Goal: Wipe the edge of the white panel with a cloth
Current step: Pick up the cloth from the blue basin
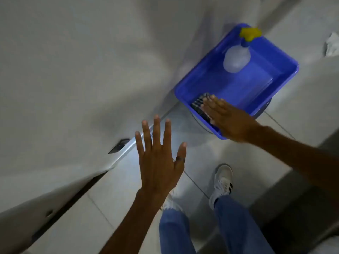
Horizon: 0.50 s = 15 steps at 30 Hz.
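— What did you have in view at that moment?

— I was looking down past both arms at a tiled floor (117, 195). The white panel (73, 70) filled the left and upper part of the view, and its lower edge ran diagonally from the lower left up toward a blue plastic tub (275, 57). A dark rectangular cutout (118, 146) sat in that edge, just left of my left hand.

— And the hands?

— My left hand (159, 165) hovered over the floor beside the panel's edge, flat, its fingers (156, 131) spread wide and holding nothing. There was a dark ring (180, 159) on the thumb. My right hand (229, 120) reached across the near rim of the tub, also flat, fingers straight and together, gripping nothing. Its fingertips lay over a dark patterned cloth (199, 105) in the near left corner of the tub; I could not tell whether they actually touched it.

— Anything else in the tub?

— A clear spray bottle (236, 58) with a yellow trigger head (249, 33) stood against the far corner, well apart from the cloth. The tub itself appeared to rest on something round and dark below it, though I could not make out what.

— What lay below?

— My own legs in blue jeans (236, 222) and white sneakers with dark stripes (222, 182), standing on the tiles. A crumpled white thing showed at the right border, too blurred to name.
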{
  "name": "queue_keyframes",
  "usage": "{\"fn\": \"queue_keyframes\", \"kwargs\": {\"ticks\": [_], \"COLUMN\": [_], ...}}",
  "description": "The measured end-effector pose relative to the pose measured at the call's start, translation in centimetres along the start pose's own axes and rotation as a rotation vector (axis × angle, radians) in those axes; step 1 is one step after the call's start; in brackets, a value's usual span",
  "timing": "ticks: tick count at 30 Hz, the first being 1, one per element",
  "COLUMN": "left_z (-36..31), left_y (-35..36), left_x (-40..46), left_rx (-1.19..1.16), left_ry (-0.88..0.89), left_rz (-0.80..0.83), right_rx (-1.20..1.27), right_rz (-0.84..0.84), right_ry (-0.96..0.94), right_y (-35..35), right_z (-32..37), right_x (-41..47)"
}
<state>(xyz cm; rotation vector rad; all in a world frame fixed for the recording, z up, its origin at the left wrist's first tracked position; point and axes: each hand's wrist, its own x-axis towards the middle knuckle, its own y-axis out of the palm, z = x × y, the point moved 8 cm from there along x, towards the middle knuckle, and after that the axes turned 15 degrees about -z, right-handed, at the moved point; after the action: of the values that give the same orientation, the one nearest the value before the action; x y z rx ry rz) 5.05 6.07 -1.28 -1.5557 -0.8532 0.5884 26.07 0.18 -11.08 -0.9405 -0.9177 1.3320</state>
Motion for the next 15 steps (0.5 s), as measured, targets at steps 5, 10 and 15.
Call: {"fn": "queue_keyframes", "kwargs": {"ticks": [5,10,15], "left_z": [0.7,2.3,3.9], "left_y": [10.8,16.6,17.3], "left_x": [0.7,-0.4,-1.8], "left_rx": [-0.115,-0.094,-0.095], "left_ry": [-0.049,0.0,-0.035], "left_rz": [0.069,0.107,0.171], "right_rx": [0.133,-0.063,-0.06], "right_rz": [0.188,0.069,0.012], "right_ry": [0.04,-0.048,0.025], "right_y": [10.5,14.8,13.8], "right_z": [-6.5,-8.6,-7.7], "right_x": [2.8,3.9,4.6]}}
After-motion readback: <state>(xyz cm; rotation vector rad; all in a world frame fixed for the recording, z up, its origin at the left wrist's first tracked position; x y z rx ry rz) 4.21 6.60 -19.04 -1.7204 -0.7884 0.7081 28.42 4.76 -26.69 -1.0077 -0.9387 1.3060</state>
